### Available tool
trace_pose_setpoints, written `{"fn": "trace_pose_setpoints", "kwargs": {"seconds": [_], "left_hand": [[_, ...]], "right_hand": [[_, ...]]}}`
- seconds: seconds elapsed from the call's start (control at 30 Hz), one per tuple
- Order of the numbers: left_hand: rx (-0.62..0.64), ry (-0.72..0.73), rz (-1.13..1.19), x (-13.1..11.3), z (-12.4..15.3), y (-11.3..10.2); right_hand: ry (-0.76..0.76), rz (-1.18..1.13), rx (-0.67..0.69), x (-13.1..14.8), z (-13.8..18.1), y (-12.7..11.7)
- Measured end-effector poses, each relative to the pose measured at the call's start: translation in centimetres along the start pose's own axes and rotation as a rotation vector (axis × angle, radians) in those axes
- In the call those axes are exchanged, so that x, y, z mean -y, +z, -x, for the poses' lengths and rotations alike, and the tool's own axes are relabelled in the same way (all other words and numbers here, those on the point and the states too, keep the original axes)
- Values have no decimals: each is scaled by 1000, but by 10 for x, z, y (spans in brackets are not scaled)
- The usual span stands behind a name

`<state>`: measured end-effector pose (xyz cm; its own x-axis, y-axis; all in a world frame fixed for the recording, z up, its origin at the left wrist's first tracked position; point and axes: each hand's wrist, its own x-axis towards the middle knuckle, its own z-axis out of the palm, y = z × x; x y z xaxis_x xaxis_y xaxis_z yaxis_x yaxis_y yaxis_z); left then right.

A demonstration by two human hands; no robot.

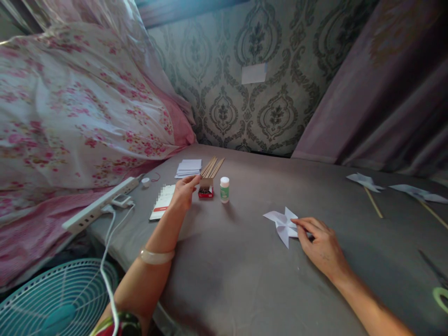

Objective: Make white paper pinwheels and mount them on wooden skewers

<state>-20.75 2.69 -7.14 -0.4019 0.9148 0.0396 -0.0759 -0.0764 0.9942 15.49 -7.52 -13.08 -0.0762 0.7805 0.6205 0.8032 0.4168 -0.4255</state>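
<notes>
My left hand (185, 189) reaches forward to a small red box of pins (206, 191), its fingertips pinched together right at the box's open top; what they hold is too small to see. My right hand (320, 245) rests on the grey surface with its fingers pressed on the edge of a folded white paper pinwheel (284, 225). A white glue bottle with a green label (224, 189) stands just right of the red box. Behind them lie a bundle of thin wooden sticks (213, 167) and a stack of white paper squares (189, 168).
A white power strip (101, 205) with a plugged-in cable lies at the left edge, above a teal fan (58, 301). Two finished pinwheels on sticks (366, 183) (418, 193) lie at the far right. Scissors (437, 275) sit at the right edge. Floral bedding is piled on the left.
</notes>
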Motion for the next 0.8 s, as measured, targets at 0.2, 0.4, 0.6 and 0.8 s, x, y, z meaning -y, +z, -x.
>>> {"fn": "trace_pose_setpoints", "kwargs": {"seconds": [0.2, 0.4, 0.6, 0.8], "left_hand": [[191, -146, 352, -14, 13, 5], [189, -170, 372, -13, 12, 6], [47, 46, -50, 2, 2, 7], [47, 187, -348, 11, -1, 3]], "right_hand": [[-18, 0, 5, -4, 0, 0], [-7, 2, -6, -2, 0, 0], [-13, 6, 1, -2, 1, 1], [-6, 7, 1, -1, 1, 0]]}}
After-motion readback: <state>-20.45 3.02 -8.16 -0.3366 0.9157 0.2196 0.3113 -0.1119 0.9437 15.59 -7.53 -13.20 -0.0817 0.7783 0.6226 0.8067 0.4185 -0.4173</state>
